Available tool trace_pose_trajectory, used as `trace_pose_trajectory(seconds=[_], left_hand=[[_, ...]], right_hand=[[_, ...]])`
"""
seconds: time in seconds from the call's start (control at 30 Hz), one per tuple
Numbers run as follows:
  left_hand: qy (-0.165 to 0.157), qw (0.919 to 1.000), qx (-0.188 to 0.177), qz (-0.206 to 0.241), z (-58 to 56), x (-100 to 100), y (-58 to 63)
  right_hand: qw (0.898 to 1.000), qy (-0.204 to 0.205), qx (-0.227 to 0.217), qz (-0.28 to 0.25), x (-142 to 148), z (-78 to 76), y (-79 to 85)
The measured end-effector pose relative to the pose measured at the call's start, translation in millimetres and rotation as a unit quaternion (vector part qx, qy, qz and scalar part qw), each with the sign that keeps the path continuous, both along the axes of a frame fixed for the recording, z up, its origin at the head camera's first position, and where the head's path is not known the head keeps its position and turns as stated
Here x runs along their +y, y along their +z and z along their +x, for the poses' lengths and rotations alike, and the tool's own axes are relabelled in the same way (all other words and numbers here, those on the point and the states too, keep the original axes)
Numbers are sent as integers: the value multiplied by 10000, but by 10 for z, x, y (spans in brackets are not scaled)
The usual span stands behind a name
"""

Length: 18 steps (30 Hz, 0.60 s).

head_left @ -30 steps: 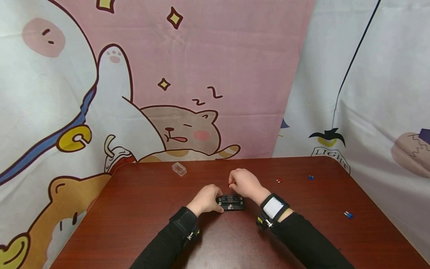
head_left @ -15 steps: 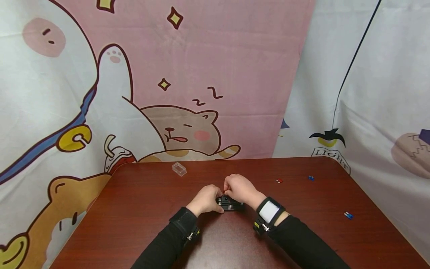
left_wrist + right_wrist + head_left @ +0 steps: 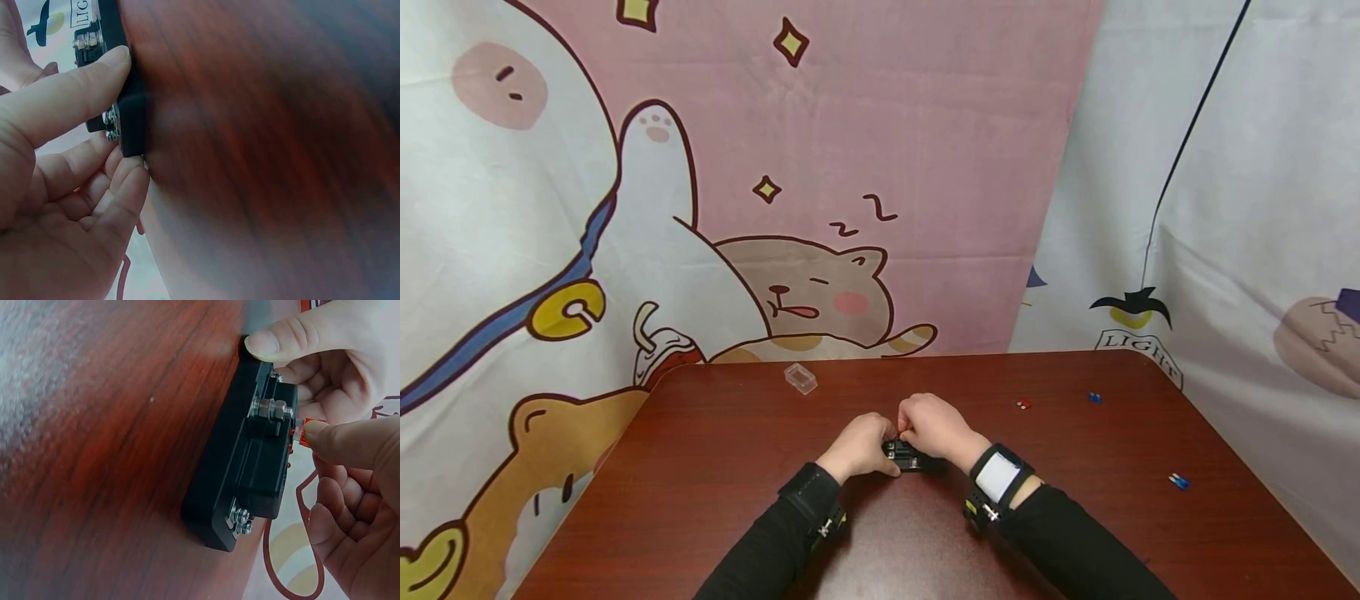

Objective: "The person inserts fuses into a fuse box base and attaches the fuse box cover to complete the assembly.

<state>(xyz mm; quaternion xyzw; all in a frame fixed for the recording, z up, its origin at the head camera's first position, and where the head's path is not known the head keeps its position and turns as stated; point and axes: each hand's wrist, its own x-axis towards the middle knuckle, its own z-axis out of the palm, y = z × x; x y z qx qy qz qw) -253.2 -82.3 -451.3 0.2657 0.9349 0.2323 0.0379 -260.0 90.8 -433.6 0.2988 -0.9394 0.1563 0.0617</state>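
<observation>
A black fuse block (image 3: 904,457) with metal bolts and nuts lies on the table between my hands. My left hand (image 3: 857,448) grips its left end, the thumb on the near side, seen close in the left wrist view. My right hand (image 3: 938,427) is over the block and pinches a small red blade fuse (image 3: 306,432) between thumb and finger. In the right wrist view the fuse's metal prongs meet the block's top face. How deep they sit I cannot tell. Small red dots line that face. From the head view, my right hand covers the fuse and part of the block.
A clear plastic box (image 3: 801,378) stands near the table's back edge. To the right lie small red fuses (image 3: 1023,403), blue ones (image 3: 1095,398) farther back and more blue ones (image 3: 1178,481) nearer. A printed cloth (image 3: 970,167) hangs behind the brown table (image 3: 700,467).
My right hand has moved left and down, bringing the red fuse from behind the block to its top. The left hand keeps its hold, and the block stays in place.
</observation>
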Motion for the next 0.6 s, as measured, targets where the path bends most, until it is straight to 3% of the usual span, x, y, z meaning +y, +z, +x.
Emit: trace_pose_trajectory(seconds=[0.6], left_hand=[[-60, 10000, 13, -43, -11, 6, -5]], right_hand=[[9986, 224, 477, 89, -21, 40, -22]])
